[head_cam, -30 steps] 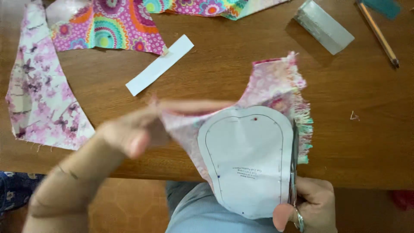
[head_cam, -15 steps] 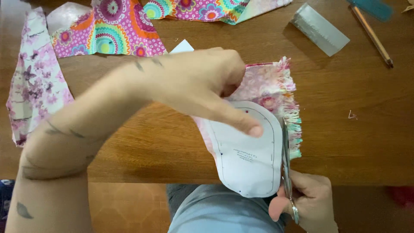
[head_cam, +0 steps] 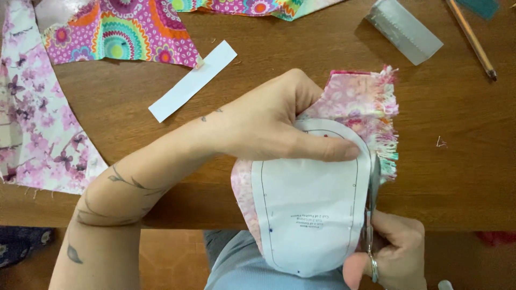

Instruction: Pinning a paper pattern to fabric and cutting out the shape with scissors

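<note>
Left hand [head_cam: 274, 126] palm down, fingers [head_cam: 328, 150] stretched flat and pressing, tattooed forearm angled across, right hand [head_cam: 395, 252] low, fingers curled tight in a grip

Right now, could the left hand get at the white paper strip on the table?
Probably yes: the left hand presses the paper pattern, but bare table lies between it and the white paper strip.
</note>
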